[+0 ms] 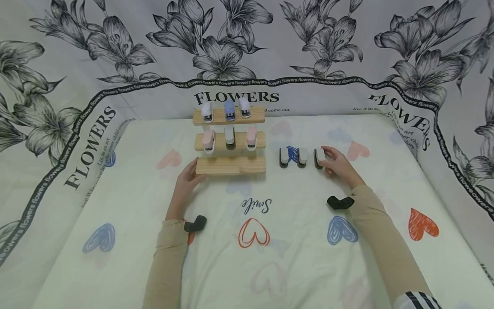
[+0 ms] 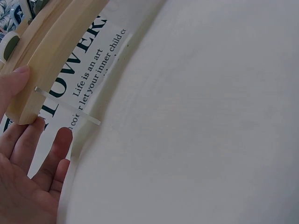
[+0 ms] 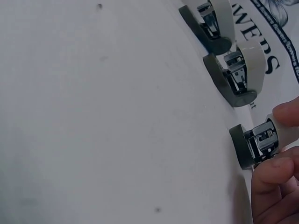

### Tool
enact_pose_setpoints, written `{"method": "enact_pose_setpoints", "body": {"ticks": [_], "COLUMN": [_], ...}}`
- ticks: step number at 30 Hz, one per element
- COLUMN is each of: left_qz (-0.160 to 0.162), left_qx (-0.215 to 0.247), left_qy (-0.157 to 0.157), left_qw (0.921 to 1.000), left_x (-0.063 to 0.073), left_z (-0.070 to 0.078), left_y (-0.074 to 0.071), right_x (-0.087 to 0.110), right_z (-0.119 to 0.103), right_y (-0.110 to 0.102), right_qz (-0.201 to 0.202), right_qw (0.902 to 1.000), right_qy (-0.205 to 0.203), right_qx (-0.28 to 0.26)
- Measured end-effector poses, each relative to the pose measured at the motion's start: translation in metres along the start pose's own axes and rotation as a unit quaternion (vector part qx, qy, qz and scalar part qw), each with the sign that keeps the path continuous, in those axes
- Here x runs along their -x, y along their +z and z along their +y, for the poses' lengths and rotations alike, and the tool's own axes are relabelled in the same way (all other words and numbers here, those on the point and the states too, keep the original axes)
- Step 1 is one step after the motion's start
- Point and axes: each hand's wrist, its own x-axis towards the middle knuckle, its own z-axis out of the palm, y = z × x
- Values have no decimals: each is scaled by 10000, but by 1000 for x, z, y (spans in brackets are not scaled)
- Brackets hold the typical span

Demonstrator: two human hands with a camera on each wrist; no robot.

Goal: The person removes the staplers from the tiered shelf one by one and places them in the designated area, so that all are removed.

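Observation:
A wooden three-tier display rack (image 1: 230, 165) stands on the cloth, small staplers on its upper two tiers. My left hand (image 1: 187, 182) grips the left end of the lowest tier; in the left wrist view the thumb lies over the wooden board (image 2: 44, 60) and fingertips touch its underside. To the rack's right, my right hand (image 1: 341, 165) pinches a white and dark grey mini stapler (image 1: 318, 158) between thumb and fingers. Two similar staplers, one stapler (image 1: 283, 157) and another stapler (image 1: 302, 157), stand in a row to its left. The right wrist view shows the held stapler's (image 3: 264, 140) metal front.
On the top tier are a blue stapler (image 1: 230, 110) and two whitish ones. The middle tier bears two pink staplers, one being this pink stapler (image 1: 209, 140), with a white one (image 1: 230, 138) between them. A heart-printed cloth (image 1: 254, 274) covers the table; a flower-printed sheet (image 1: 316, 98) hangs behind.

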Motion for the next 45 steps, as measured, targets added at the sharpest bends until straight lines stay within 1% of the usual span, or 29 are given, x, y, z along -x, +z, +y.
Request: {"method": "enact_pose_setpoints", "body": {"ticks": [5, 8, 10, 13, 15, 17, 20, 23, 25, 26, 29, 32, 38, 41, 45], "left_qz": [6, -11, -28, -49, -37, -31, -4, 16, 42, 54, 73, 26, -18, -13, -33], "left_qx": [59, 39, 36, 15, 48, 82, 124, 75, 49, 57, 68, 128, 166, 172, 211], "left_qy": [13, 41, 74, 84, 54, 11, -76, -92, -55, -36, -12, -39, -25, -54, -40], "left_qw": [10000, 10000, 10000, 10000, 10000, 10000, 9999, 9999, 10000, 10000, 9999, 9999, 9999, 9998, 9998], "left_x": [-1, -1, -1, -3, -6, -8, -12, -12, -13, -13, -14, -15, -14, -13, -12], "left_z": [0, 1, 1, -2, -7, -14, -22, -25, -25, -25, -24, -25, -26, -27, -26], "left_y": [0, -1, -1, -1, -2, -3, -4, -4, -5, -5, -6, -7, -7, -7, -6], "right_x": [1, 2, 3, 5, 5, 5, 5, 3, -1, -4, -10, -14, -20, -24, -29], "right_z": [0, -2, -6, -15, -23, -31, -44, -59, -69, -73, -85, -96, -110, -116, -123], "right_y": [-3, -4, -3, 0, 4, 10, 22, 36, 47, 52, 69, 87, 126, 140, 153], "right_qz": [-91, -149, -19, 379, 684, 821, 767, 554, 395, 317, 134, 29, -268, -243, -181], "right_qw": [9999, 9997, 9986, 9934, 9900, 9893, 9898, 9910, 9917, 9928, 9940, 9948, 9947, 9959, 9970], "right_qy": [45, 66, 96, 62, -37, -247, -613, -883, -968, -958, -946, -943, -975, -814, -650], "right_qx": [18, 190, 516, 1077, 1230, 1179, 1030, 837, 754, 642, 526, 376, 188, 295, 386]}}
